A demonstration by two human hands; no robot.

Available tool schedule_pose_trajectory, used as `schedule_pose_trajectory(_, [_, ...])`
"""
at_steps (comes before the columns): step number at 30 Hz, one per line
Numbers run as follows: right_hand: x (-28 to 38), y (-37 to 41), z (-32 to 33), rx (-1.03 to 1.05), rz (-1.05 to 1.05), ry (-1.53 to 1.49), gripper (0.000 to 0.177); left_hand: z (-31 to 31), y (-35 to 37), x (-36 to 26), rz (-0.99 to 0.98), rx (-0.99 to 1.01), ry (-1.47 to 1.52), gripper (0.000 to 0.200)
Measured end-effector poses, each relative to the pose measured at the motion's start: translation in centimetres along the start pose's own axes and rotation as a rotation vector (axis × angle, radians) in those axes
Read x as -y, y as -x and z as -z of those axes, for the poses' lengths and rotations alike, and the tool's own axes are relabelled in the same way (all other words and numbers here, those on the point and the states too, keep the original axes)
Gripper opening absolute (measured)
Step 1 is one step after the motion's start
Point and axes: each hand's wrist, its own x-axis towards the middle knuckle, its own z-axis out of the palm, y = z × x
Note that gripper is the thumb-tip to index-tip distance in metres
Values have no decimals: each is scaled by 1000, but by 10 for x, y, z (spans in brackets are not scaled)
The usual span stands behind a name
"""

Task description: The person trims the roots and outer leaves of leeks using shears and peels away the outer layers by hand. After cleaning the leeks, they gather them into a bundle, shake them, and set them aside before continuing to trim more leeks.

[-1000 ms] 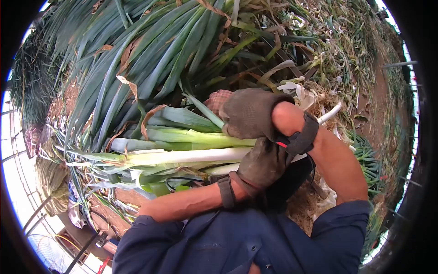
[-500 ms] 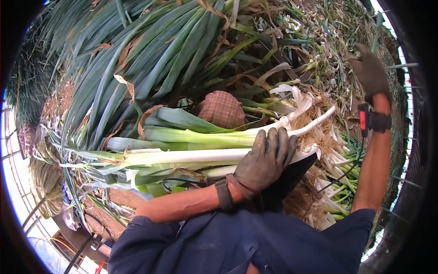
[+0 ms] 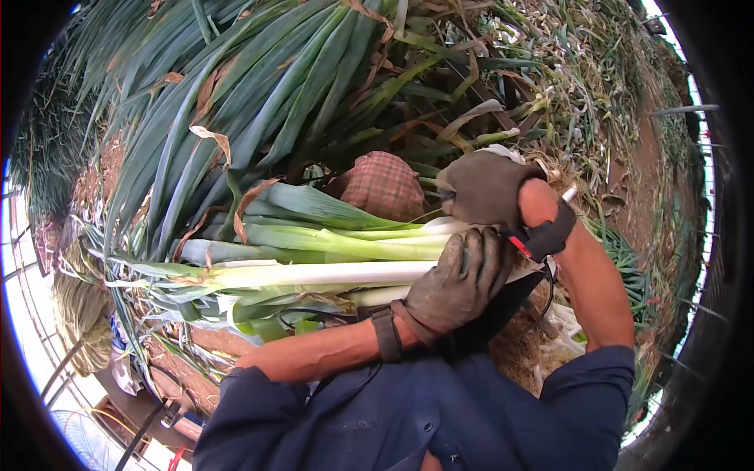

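Long green onions (image 3: 338,273) with thick white stems lie across my lap, leaves to the left and roots to the right. My left hand (image 3: 459,276), in a dirty grey glove, curls its fingers over the white stems near the root end. My right hand (image 3: 483,188), in a brown glove, is closed just above it by the upper stems. Its fingertips and whatever they grip are hidden. A white strip of peel (image 3: 503,151) shows at the far edge of this glove. Close to its left is a rounded plaid-cloth object (image 3: 383,187).
A large heap of green onions (image 3: 267,86) fills the upper left. Peelings and scraps (image 3: 573,78) cover the ground at upper right. Rooty trimmed onions (image 3: 561,330) lie below my right forearm. A netted sack (image 3: 78,306) stands at the left, and a dark cable (image 3: 548,290) hangs near my right wrist.
My right hand has come in from the far right, where it was open, down to the upper stems and closed. My left hand stays on the green onions.
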Motion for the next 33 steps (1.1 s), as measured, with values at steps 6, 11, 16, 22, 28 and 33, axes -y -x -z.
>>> schedule_pose_trajectory(6, [9, 0, -1, -263, 167, -156, 33, 1, -2, 1, 10, -11, 0, 51])
schedule_pose_trajectory(11, [63, -20, 25, -106, 95, 161, 35, -7, 6, -6, -41, 5, 132, 52])
schedule_pose_trajectory(16, [73, -43, 12, -232, 288, -104, 37, -10, 6, -5, -23, -58, 186, 49])
schedule_pose_trajectory(22, [98, -59, 21, -175, 216, -26, 41, -12, 10, -14, 77, 10, 233, 47])
schedule_pose_trajectory(28, [69, -36, 20, -380, 47, -143, 36, -2, 8, -1, -28, 6, 216, 47])
schedule_pose_trajectory(33, [-4, 11, 28, -647, -131, -303, 35, 6, -5, 16, 65, 8, 193, 49])
